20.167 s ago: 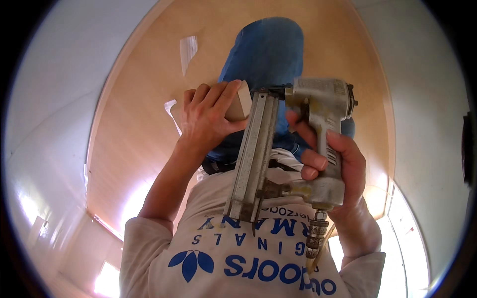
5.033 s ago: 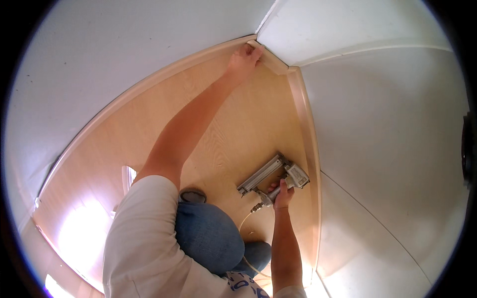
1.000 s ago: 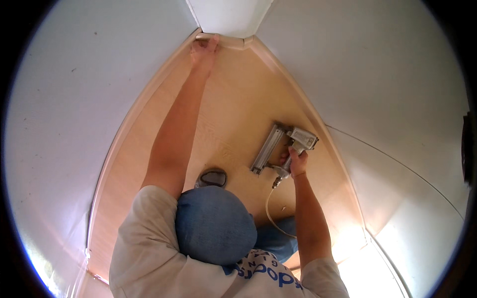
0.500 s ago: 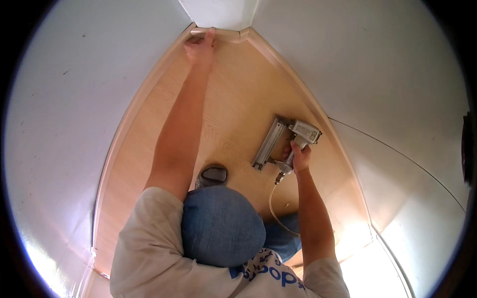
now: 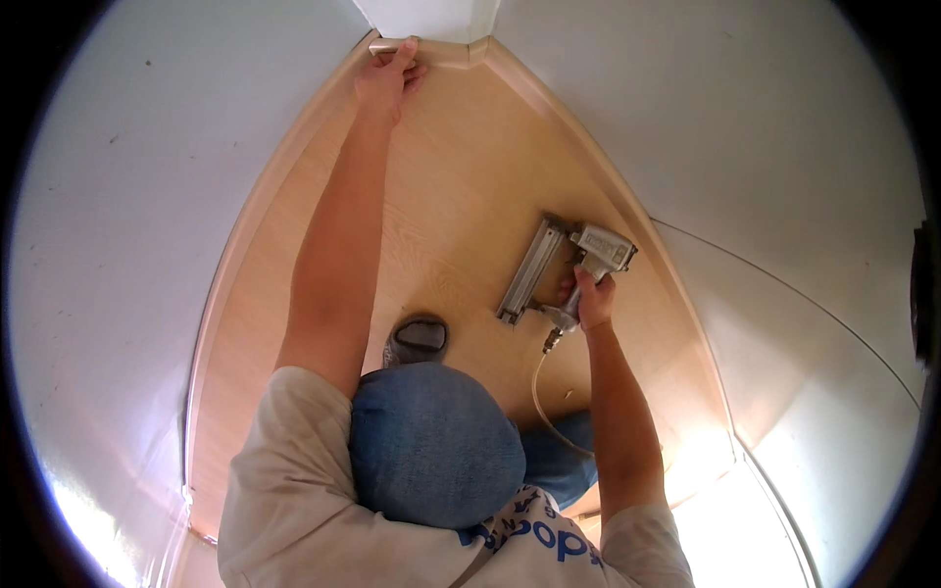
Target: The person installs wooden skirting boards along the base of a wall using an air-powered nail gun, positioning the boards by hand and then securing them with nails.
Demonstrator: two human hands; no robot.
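At the far end of the narrow space, a short piece of wood-coloured baseboard (image 5: 443, 53) lies against the foot of the end wall. My left hand (image 5: 385, 82) reaches out to its left end, gripping it with the thumb over the top edge and the other fingers curled below. On the right, my right hand (image 5: 591, 296) is closed round the handle of a silver pneumatic nail gun (image 5: 602, 247). The gun is held over the floor with its long magazine on the left. From its handle a thin pale air hose (image 5: 535, 392) runs back toward me.
Long baseboards (image 5: 263, 201) follow both side walls, which converge toward the far end. The floor (image 5: 470, 176) is light wood-grain. My bent knee (image 5: 436, 446) and a dark shoe (image 5: 417, 339) are between my arms. A cable (image 5: 784, 292) crosses the right wall.
My left hand has turned slightly and its fingers have spread a little along the short baseboard. The nail gun stays in my right hand, nearly still. The view has shifted slightly.
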